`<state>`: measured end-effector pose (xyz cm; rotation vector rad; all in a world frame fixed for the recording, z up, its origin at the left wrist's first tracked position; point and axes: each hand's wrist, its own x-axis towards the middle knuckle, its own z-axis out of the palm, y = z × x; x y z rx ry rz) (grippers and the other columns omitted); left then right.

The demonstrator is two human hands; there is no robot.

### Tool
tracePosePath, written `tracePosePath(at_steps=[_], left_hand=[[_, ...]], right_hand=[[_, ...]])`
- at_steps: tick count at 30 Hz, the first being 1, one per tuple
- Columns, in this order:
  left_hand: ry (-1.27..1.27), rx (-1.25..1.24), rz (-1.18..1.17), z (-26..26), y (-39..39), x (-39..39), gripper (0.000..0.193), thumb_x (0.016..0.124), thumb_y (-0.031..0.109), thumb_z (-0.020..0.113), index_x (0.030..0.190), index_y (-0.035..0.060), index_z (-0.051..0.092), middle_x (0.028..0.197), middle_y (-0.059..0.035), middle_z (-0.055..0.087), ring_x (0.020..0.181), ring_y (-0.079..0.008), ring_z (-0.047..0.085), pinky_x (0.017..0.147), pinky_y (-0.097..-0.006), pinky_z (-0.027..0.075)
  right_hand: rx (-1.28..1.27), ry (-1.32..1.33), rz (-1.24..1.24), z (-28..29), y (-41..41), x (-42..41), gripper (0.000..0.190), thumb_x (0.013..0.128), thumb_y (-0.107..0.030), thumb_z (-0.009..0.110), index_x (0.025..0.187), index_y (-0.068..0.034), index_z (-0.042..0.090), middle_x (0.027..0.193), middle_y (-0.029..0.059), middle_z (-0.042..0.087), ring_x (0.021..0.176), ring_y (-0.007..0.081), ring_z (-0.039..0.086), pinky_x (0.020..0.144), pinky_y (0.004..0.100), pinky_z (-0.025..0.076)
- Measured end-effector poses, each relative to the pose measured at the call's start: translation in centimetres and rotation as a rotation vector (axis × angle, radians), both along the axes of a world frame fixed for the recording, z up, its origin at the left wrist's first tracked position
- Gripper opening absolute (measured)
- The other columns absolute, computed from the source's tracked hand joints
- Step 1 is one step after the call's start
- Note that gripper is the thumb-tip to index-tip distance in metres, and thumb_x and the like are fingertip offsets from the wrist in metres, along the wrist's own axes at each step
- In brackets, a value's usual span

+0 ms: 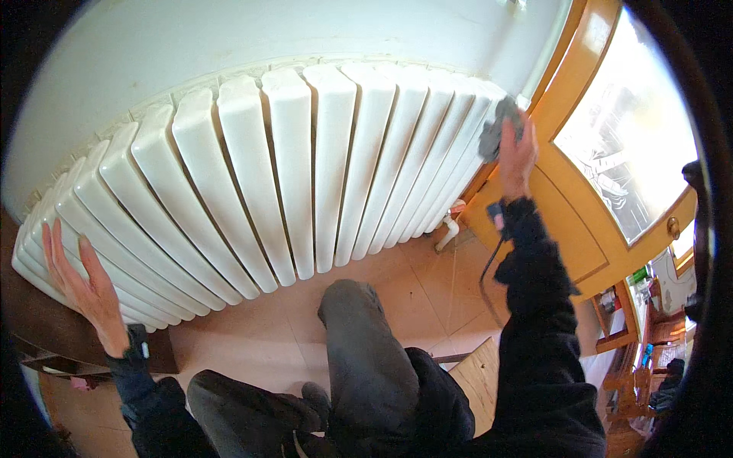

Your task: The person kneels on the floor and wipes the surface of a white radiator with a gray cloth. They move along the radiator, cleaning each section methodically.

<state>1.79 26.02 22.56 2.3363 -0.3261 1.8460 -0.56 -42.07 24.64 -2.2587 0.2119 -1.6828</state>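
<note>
A long white sectional radiator (292, 166) stands along the wall before me. My right hand (518, 149) grips a crumpled grey cloth (497, 129) at the radiator's far right end. The cloth appears to touch the end sections there. On the left, my left hand (86, 280) rests with its fingers apart against the front of the leftmost sections and holds nothing. Dark straps circle both of my wrists, and a cable hangs from the right one.
A wooden door (564, 229) with a glass pane stands close to my right arm. Below the radiator's right end, a white pipe (449, 232) with a red valve handle (457, 207) juts out. Dark wooden furniture (154, 355) borders the left end. A wooden board (478, 378) lies beside my knee.
</note>
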Motion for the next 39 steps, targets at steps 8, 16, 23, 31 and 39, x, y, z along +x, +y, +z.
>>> tracePosePath(at_steps=[8, 16, 23, 31, 39], left_hand=[[-0.025, 0.038, 0.056, 1.2, 2.0, 5.9, 0.042, 0.103, 0.033, 0.044, 0.139, 0.0113, 0.050, 0.139, -0.0163, 0.048, 0.132, -0.0334, 0.042, 0.109, -0.0467, 0.031], [0.026, -0.025, 0.160, 1.6, 0.9, 6.8, 0.043, 0.103, 0.037, 0.038, 0.132, 0.0099, 0.056, 0.134, -0.0154, 0.053, 0.128, -0.0325, 0.045, 0.110, -0.0468, 0.030], [0.060, 0.030, 0.112, 3.1, 0.4, 7.9, 0.040, 0.102, 0.034, 0.038, 0.116, 0.0052, 0.062, 0.119, -0.0149, 0.062, 0.116, -0.0329, 0.053, 0.107, -0.0439, 0.034], [-0.059, 0.013, 0.063, 3.3, -0.6, 7.6, 0.036, 0.102, 0.030, 0.041, 0.107, 0.0032, 0.065, 0.112, -0.0129, 0.065, 0.108, -0.0312, 0.057, 0.103, -0.0435, 0.038], [-0.111, 0.005, 0.083, 2.5, -0.6, 8.2, 0.032, 0.100, 0.026, 0.045, 0.107, 0.0049, 0.067, 0.112, -0.0114, 0.066, 0.111, -0.0303, 0.056, 0.103, -0.0429, 0.037]], right_hand=[[0.110, 0.511, -0.320, 8.8, -1.3, 6.4, 0.046, 0.081, -0.034, 0.053, 0.123, -0.019, 0.064, 0.113, 0.0150, 0.069, 0.108, 0.0357, 0.062, 0.091, 0.0410, 0.047], [-0.025, 0.595, -0.070, 9.9, 3.7, 6.5, 0.037, 0.087, -0.036, 0.054, 0.119, -0.024, 0.065, 0.106, 0.0093, 0.072, 0.098, 0.0303, 0.067, 0.084, 0.0403, 0.052], [-0.605, 0.416, 0.182, 8.4, 19.4, 9.7, 0.031, 0.094, -0.031, 0.053, 0.122, -0.021, 0.062, 0.084, 0.0011, 0.070, 0.063, 0.0168, 0.062, 0.063, 0.0342, 0.053], [-0.564, 0.402, 0.615, 9.3, 37.2, 9.6, 0.027, 0.082, -0.022, 0.054, 0.104, -0.016, 0.070, 0.096, 0.0113, 0.070, 0.089, 0.0349, 0.066, 0.078, 0.0443, 0.053], [-0.687, 0.406, 0.578, 9.6, 29.2, 12.1, 0.029, 0.086, -0.028, 0.054, 0.108, -0.016, 0.069, 0.097, 0.0103, 0.071, 0.087, 0.0333, 0.066, 0.080, 0.0437, 0.052]])
